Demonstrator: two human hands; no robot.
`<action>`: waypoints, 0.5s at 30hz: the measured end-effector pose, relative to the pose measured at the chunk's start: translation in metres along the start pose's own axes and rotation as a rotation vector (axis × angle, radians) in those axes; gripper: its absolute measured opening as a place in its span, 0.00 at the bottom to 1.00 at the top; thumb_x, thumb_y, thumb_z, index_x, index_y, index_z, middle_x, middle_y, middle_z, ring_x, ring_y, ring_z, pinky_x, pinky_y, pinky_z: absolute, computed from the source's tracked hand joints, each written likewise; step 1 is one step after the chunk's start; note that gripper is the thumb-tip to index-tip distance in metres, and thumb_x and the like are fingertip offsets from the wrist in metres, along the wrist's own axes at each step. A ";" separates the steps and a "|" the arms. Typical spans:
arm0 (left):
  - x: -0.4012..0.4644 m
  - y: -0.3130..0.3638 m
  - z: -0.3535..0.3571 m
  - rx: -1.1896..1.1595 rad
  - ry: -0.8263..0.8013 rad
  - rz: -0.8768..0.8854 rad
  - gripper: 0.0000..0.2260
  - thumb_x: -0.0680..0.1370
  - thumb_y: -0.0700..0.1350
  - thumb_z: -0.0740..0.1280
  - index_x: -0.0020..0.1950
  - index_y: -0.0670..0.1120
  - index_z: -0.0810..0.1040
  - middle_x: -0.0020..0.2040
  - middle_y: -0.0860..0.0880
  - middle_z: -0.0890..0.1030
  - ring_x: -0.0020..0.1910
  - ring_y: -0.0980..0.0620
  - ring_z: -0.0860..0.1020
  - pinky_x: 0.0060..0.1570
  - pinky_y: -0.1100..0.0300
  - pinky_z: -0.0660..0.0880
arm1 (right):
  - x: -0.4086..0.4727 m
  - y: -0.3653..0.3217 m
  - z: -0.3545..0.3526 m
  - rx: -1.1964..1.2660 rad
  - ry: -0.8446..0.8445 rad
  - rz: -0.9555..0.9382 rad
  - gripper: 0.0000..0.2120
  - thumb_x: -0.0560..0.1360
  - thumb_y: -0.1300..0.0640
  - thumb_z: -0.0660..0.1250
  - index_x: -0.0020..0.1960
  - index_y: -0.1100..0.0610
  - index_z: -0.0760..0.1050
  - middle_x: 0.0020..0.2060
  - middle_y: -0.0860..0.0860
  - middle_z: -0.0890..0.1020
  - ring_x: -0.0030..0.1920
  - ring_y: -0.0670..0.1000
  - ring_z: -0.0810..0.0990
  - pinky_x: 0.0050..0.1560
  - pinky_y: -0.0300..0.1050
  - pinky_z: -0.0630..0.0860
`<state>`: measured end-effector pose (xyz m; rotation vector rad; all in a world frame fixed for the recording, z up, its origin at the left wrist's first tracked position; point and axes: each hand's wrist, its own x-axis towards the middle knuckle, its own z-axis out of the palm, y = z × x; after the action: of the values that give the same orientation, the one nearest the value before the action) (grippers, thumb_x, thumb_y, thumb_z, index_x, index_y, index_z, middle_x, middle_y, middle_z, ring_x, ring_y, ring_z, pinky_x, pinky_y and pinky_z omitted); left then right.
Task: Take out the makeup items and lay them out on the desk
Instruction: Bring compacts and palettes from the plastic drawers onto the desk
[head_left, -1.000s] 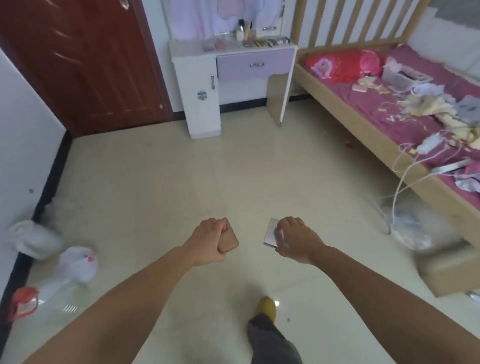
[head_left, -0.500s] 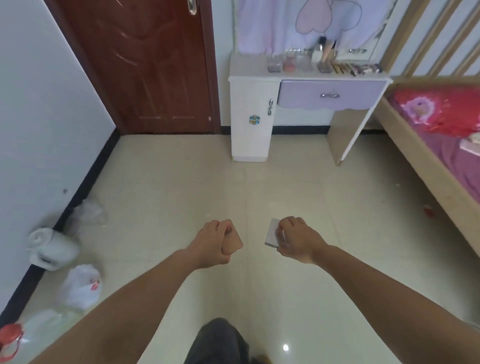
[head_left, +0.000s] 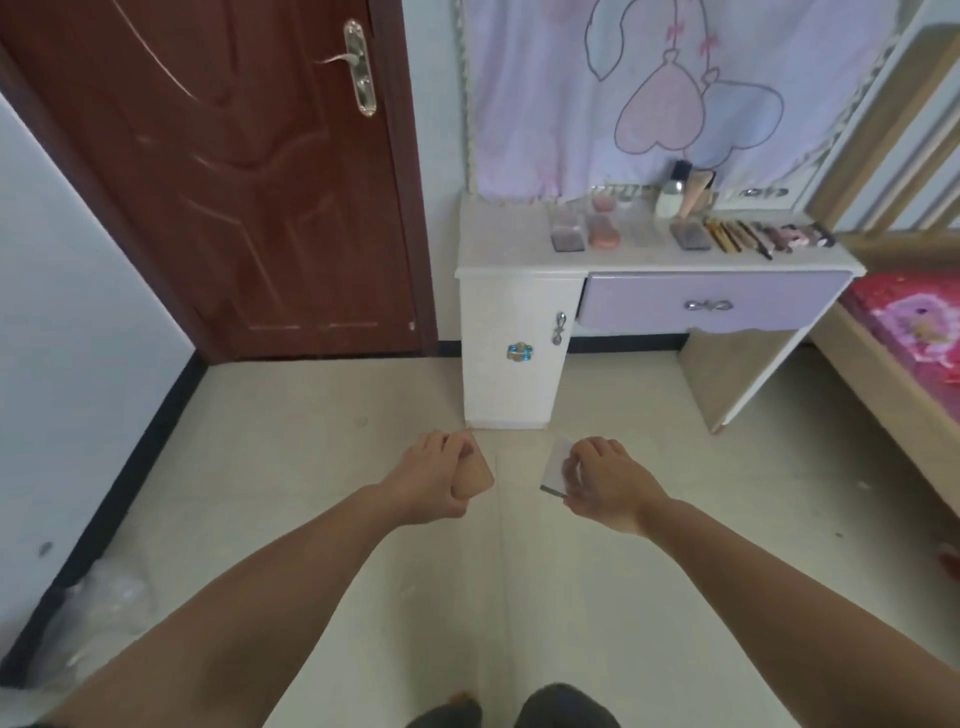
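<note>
Fingers of the left hand (head_left: 434, 480) were curled round a small tan compact (head_left: 474, 475), and those of the right hand (head_left: 605, 480) pinched a flat pale case (head_left: 557, 466) by its edge. Both arms reached forward over the tiled floor (head_left: 291, 467), the two hands level and a little apart. Ahead stood the white dressing surface (head_left: 506, 241) with its lilac drawer (head_left: 711, 304), set between the dark red door (head_left: 234, 171) and the wooden bed (head_left: 893, 374). Laid out on top were small palettes (head_left: 567, 236), a pink sponge (head_left: 603, 234), a white bottle (head_left: 670, 200) and a row of pencils and brushes (head_left: 753, 236) toward the right end.
</note>
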<state>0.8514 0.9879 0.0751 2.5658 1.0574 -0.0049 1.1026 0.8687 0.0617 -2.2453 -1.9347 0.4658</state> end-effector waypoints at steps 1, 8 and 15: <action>0.025 -0.007 -0.007 0.002 -0.002 0.011 0.28 0.67 0.51 0.71 0.63 0.48 0.65 0.60 0.46 0.69 0.58 0.46 0.67 0.57 0.56 0.68 | 0.021 0.008 -0.007 -0.002 -0.005 0.004 0.20 0.68 0.46 0.68 0.55 0.53 0.68 0.57 0.49 0.72 0.60 0.53 0.68 0.56 0.48 0.73; 0.211 -0.041 -0.037 0.030 0.004 0.072 0.28 0.67 0.51 0.72 0.63 0.47 0.66 0.60 0.46 0.69 0.58 0.46 0.69 0.57 0.55 0.68 | 0.188 0.080 -0.050 -0.051 -0.017 0.001 0.20 0.68 0.47 0.67 0.56 0.54 0.68 0.58 0.50 0.71 0.60 0.54 0.67 0.59 0.49 0.71; 0.377 -0.066 -0.075 0.020 -0.009 0.018 0.30 0.67 0.51 0.72 0.65 0.47 0.64 0.61 0.46 0.68 0.59 0.46 0.67 0.59 0.57 0.67 | 0.358 0.146 -0.105 -0.058 -0.023 -0.034 0.18 0.70 0.46 0.65 0.55 0.53 0.66 0.55 0.51 0.72 0.57 0.54 0.68 0.54 0.49 0.73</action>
<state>1.0672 1.3127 0.0709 2.5909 1.0361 -0.0223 1.3184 1.2062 0.0662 -2.2472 -2.0196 0.4382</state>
